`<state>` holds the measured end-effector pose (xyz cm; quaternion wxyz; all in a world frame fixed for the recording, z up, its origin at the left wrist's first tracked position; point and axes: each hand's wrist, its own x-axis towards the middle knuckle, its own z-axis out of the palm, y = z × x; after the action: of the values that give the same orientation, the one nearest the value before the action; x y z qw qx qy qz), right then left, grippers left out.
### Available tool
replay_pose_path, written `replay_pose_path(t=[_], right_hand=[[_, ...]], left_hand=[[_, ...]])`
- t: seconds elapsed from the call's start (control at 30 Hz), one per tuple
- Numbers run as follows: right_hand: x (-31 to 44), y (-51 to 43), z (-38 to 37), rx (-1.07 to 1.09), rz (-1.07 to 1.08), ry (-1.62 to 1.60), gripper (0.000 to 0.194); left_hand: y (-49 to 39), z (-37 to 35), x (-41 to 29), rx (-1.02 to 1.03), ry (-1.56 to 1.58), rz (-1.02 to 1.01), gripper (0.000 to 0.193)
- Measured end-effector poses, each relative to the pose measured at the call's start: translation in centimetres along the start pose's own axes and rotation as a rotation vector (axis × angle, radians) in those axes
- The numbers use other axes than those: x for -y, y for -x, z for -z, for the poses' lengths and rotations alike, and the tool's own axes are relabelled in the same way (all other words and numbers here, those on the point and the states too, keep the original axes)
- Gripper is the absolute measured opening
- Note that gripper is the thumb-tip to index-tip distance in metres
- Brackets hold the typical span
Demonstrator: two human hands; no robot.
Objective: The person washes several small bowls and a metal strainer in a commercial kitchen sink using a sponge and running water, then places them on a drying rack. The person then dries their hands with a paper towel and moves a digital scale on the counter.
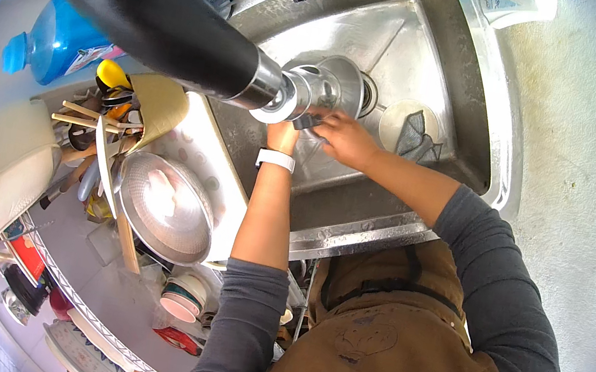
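Both my hands are over a stainless steel sink (383,29), beneath a faucet (270,87) with a thick black hose. My left hand (283,135) is mostly hidden behind the faucet head, so its hold cannot be told. My right hand (344,139) has its fingers bent beside the faucet head, at a small dark part. A round metal vessel, perhaps a bowl (345,79), lies partly behind the faucet near the drain (369,96). To the right, a pale round disc (397,121) rests on the sink floor with a grey cloth (419,141) partly over it.
Left of the sink are a metal strainer bowl (182,226), a holder crammed with utensils (161,104), a large white basin (0,166) and a blue bottle (56,39). Stacked cups (183,297) stand on a lower wire shelf. A white wall (578,174) borders the sink's right side.
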<state>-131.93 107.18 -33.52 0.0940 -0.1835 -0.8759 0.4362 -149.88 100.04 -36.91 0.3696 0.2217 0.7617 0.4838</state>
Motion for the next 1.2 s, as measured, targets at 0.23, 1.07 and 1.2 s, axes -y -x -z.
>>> replay_pose_path(t=[0.23, 1.07, 1.2], right_hand=[[-4.4, -3.7, 2.2, 0.345, 0.14, 0.218, 0.046], [-0.5, -4.5, -5.8, 0.086, -0.483, -0.633, 0.027], [-1.6, -3.8, -3.9, 0.158, -0.238, -0.374, 0.03]], left_hand=[[-0.9, 0.6, -0.4, -0.007, 0.151, -0.131, 0.053], [-1.2, 0.8, 1.9, -0.09, 0.055, -0.258, 0.029], [-1.2, 1.0, 1.8, -0.074, -0.092, -0.267, 0.029]])
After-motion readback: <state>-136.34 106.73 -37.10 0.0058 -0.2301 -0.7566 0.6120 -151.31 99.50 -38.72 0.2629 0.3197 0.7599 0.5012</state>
